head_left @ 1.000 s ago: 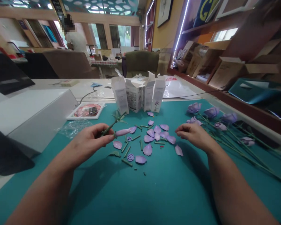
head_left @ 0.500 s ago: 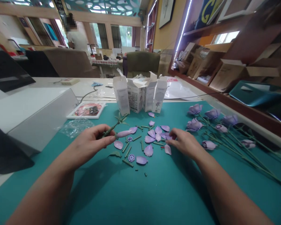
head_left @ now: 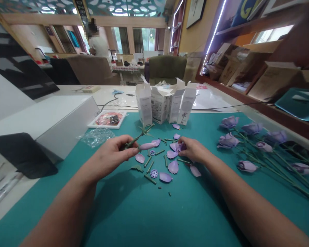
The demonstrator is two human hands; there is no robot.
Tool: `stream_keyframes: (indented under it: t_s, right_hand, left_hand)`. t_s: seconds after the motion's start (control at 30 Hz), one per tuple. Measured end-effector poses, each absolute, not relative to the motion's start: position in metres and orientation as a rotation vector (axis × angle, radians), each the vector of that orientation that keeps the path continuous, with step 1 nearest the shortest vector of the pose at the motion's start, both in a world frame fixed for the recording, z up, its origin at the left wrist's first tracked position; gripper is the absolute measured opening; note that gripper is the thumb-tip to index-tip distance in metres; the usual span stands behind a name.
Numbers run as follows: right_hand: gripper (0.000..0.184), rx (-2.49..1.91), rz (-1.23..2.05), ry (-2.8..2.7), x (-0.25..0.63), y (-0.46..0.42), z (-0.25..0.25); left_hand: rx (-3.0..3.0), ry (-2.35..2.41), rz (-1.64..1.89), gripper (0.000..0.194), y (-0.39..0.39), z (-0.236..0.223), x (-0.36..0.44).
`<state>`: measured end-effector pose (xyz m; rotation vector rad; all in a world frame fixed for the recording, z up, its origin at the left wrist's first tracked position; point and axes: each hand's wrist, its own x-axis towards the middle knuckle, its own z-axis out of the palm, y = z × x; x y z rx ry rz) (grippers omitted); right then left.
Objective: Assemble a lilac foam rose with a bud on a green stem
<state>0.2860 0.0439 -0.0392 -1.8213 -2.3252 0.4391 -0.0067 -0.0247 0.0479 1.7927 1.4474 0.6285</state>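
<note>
Fingers (head_left: pixel 131 150) of the left hand (head_left: pixel 109 157) curled together and clamped on a green stem (head_left: pixel 135 141), which rises from the fingertips toward the far edge of the mat (head_left: pixel 170 219), with narrow leaves (head_left: pixel 145 129) near its upper end. A rolled lilac petal (head_left: pixel 147 146) projects rightward from the same fingertips, just below the stem.

Fingertips (head_left: pixel 183 143) of the right hand (head_left: pixel 194 151) bunched together and resting on a small cluster of lilac petals (head_left: pixel 175 147) near the middle of the mat; whether a petal is gripped cannot be told. The two hands stand apart, with the rolled petal and scattered parts between them.

Loose on the mat, below and between the hands: single petals (head_left: pixel 173 167), short green stem pieces (head_left: pixel 150 179), a purple hub (head_left: pixel 153 173) and a green leaf (head_left: pixel 136 168).

Along the far edge: four white boxes (head_left: pixel 161 104). Off the far-left corner: a white-framed tray (head_left: pixel 106 119), with a clear plastic bag (head_left: pixel 96 137) on the left edge. Along the right edge: finished lilac roses (head_left: pixel 252 144) on long green stems. In the background, a co-worker (head_left: pixel 99 43) stands with their back turned.
</note>
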Motion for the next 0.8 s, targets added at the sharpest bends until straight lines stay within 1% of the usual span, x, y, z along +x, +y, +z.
stream_keyframes:
  t_s: [0.2,0.37,0.47,0.6,0.73,0.8]
  right_hand:
    - [0.015,-1.79,0.465,-2.267,0.286,0.042,-0.042]
    - [0.008,-1.757,0.419,-2.223,0.289,0.041,-0.043]
    - [0.012,-1.716,0.409,-2.218,0.29,0.04,-0.04]
    - [0.016,-1.675,0.477,-2.125,0.286,0.038,-0.036]
    - [0.019,-1.713,0.557,-2.026,0.282,0.038,-0.038]
    - [0.017,-1.714,0.59,-1.978,0.281,0.039,-0.041]
  left_hand:
    - [1.809,1.457,0.641,0.025,-0.026,0.048,-0.005]
    - [1.789,1.488,0.634,0.025,-0.027,0.049,-0.002]
    - [1.835,1.504,0.626,0.025,-0.027,0.051,-0.001]
    - [1.857,1.485,0.65,0.024,-0.026,0.056,0.0]
    - [1.832,1.392,0.771,0.019,-0.025,0.068,0.004]
    - [1.803,1.32,0.848,0.016,-0.023,0.075,0.006]
